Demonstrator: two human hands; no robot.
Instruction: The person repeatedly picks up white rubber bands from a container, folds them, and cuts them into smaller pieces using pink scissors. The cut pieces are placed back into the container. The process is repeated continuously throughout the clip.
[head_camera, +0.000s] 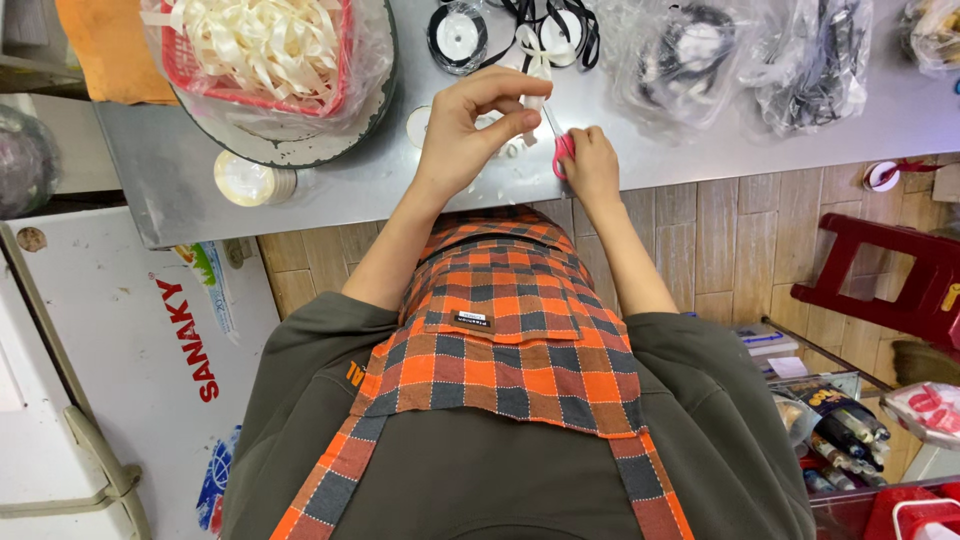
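The person stands at the near edge of a grey metal table (700, 150), both hands raised over it close together. The left hand (470, 125) has thumb and fingers pinched on a strip of cream ribbon (537, 62) that runs up from the fingertips. The right hand (592, 165) is closed around the pink handles of a pair of scissors (562, 152), whose thin blade points toward the ribbon just beside the left fingers.

Counting round them: one red basket (262, 52) heaped with cream ribbon loops, wrapped in clear plastic and sitting in a round metal tray at the far left; one roll of clear tape (250, 180) near the table's front edge; one spool of white ribbon (458, 35) with black ribbon trailing beside it; and at least three clear plastic bags (740, 60) of dark bits to the right. An orange cloth (110, 50) lies at the far left corner.

The bare stretch of table lies right of the hands, along the front edge. Beyond the edge, one red plastic stool (890, 275) stands on the tiled floor.
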